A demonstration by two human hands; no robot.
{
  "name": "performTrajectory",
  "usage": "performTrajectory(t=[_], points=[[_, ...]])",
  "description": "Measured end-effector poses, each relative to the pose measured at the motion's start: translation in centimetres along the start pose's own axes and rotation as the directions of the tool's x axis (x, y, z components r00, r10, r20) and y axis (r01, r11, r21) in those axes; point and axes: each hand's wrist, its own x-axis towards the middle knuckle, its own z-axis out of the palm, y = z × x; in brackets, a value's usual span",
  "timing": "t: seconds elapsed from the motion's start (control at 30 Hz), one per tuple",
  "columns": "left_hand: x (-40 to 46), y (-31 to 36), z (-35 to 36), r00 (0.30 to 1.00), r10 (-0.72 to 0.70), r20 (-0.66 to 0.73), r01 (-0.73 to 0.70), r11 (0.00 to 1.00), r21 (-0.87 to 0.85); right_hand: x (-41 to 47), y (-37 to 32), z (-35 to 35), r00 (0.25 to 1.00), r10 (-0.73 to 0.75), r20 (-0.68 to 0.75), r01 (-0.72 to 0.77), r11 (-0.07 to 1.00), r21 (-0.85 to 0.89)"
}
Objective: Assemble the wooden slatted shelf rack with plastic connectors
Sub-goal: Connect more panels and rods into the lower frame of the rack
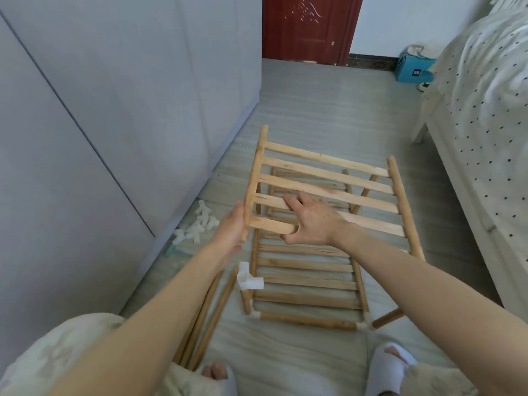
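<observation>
A wooden slatted shelf panel (328, 178) is held raised and tilted over the floor. My left hand (233, 227) grips the near end of its left side rail. My right hand (310, 220) is wrapped around the nearest slat, fingers over the top, thumb under. Below it lies a second slatted shelf (307, 281) flat on the floor, with a white plastic connector (248, 277) on its near left post and small connectors at its front corners. More wooden parts lie under the raised panel, partly hidden.
Loose wooden rods (205, 318) lie at the lower left by my knee. A pile of white plastic connectors (197, 224) sits by the grey wardrobe (114, 110). A bed (485, 124) lines the right side. A blue box (411, 70) and red door (308, 27) stand beyond.
</observation>
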Motion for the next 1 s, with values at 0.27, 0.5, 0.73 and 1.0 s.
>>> performTrajectory(t=[0.27,0.5,0.73,1.0], points=[[-0.3,-3.9,-0.4,0.979,-0.146,0.139,0.135,0.988,0.080,1.6,0.7,2.5,0.997,0.054,0.047,-0.054,0.999,-0.007],[-0.1,-6.0,0.9,0.979,-0.188,0.082,0.202,0.957,-0.210,1.6,0.7,3.3,0.991,0.001,0.135,0.011,0.996,-0.084],[0.2,-7.6,0.5,0.982,-0.150,0.113,0.171,0.964,-0.203,1.4,0.4,3.6,0.989,0.016,0.150,0.000,0.995,-0.103],[-0.6,-10.2,1.5,0.983,-0.124,0.137,0.148,0.972,-0.182,0.8,0.3,4.0,0.988,-0.022,0.152,0.048,0.984,-0.171]])
